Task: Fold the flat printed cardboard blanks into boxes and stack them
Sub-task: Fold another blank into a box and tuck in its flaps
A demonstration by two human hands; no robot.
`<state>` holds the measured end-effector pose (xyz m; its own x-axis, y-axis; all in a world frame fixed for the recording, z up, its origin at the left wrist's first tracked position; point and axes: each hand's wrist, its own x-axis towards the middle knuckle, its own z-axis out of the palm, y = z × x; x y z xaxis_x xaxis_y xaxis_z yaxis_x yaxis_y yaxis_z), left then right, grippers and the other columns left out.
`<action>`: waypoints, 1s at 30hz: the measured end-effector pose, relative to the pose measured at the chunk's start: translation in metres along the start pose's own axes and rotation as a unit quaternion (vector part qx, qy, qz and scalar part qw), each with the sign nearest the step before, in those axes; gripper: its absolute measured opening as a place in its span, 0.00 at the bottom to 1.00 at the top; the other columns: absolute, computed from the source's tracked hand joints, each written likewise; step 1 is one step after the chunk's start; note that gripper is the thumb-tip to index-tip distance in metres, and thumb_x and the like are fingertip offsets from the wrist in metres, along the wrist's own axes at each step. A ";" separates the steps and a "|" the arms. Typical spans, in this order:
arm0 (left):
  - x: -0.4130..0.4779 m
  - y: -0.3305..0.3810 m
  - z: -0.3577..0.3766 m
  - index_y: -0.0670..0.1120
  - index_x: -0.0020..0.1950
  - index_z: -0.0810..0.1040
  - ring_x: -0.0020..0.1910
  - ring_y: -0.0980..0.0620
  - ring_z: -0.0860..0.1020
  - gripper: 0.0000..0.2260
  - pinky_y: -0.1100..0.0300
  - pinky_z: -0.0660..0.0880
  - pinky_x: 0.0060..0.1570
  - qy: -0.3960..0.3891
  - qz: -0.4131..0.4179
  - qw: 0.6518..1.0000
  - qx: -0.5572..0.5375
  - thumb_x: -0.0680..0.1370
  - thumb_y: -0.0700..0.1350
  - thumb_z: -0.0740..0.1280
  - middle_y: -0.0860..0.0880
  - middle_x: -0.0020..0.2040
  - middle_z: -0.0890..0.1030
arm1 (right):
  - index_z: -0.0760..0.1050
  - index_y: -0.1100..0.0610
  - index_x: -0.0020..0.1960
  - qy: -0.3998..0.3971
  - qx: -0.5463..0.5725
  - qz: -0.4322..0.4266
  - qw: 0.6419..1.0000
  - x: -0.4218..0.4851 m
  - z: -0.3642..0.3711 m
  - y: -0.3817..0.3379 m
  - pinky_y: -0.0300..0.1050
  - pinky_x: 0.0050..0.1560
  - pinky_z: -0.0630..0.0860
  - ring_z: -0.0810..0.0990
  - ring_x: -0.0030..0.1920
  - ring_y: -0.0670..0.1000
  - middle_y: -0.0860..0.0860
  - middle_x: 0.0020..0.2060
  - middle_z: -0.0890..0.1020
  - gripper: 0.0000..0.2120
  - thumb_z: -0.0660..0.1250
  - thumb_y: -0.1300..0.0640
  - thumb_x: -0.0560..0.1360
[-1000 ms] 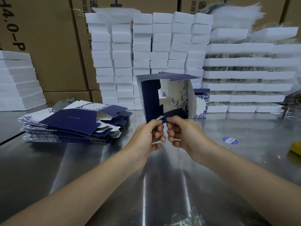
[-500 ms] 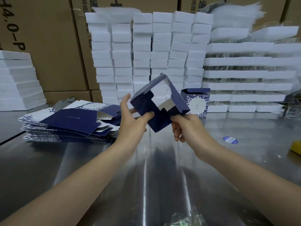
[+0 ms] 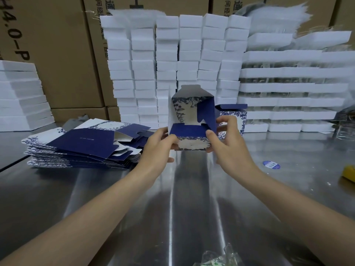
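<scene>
A half-formed blue-and-white printed box is held above the steel table, its flaps open toward me. My left hand grips its lower left corner. My right hand holds its right side, thumb on the front bottom edge and fingers behind the blue flap. A pile of flat printed blanks lies at the left. One folded box stands behind my right hand, partly hidden by it.
White foam blocks are stacked in columns behind, with white trays at the right and more at the far left. Brown cartons form the back wall. A blue sticker, a yellow object and crumpled plastic lie on the table.
The box has been turned from a tilted diamond pose to upright, open flaps facing me. Both hands shifted their grip to its lower corners.
</scene>
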<state>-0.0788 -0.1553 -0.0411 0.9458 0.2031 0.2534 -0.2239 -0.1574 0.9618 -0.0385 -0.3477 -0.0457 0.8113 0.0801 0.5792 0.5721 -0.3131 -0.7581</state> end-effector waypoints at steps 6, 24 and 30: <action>0.006 -0.007 0.000 0.59 0.72 0.64 0.44 0.44 0.89 0.25 0.49 0.80 0.50 -0.039 -0.035 0.999 0.011 0.80 0.34 0.56 0.49 0.47 0.90 | 0.67 0.38 0.65 0.033 0.009 -0.028 0.999 0.004 -0.006 -0.003 0.64 0.53 0.81 0.82 0.43 0.50 0.40 0.62 0.78 0.16 0.64 0.47 0.78; -0.004 -0.003 0.002 0.57 0.75 0.61 0.47 0.40 0.89 0.36 0.49 0.81 0.50 -0.078 -0.075 0.992 -0.067 0.74 0.69 0.73 0.46 0.51 0.89 | 0.81 0.36 0.57 -0.062 -0.160 -0.095 0.981 -0.003 0.000 0.010 0.52 0.69 0.74 0.75 0.66 0.40 0.40 0.84 0.48 0.23 0.71 0.26 0.68; -0.003 0.002 0.000 0.58 0.66 0.73 0.49 0.41 0.89 0.37 0.56 0.81 0.38 -0.083 -0.125 0.985 -0.090 0.70 0.83 0.58 0.42 0.51 0.89 | 0.82 0.39 0.56 -0.058 -0.177 -0.127 0.974 0.000 0.002 0.019 0.41 0.70 0.68 0.75 0.63 0.42 0.42 0.84 0.48 0.14 0.76 0.38 0.73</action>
<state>-0.0817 -0.1562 -0.0402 0.9987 0.0508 0.0011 -0.0039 0.0551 0.9985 -0.0277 -0.3514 -0.0605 0.6688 0.2979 0.6811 0.6957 -0.5738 -0.4321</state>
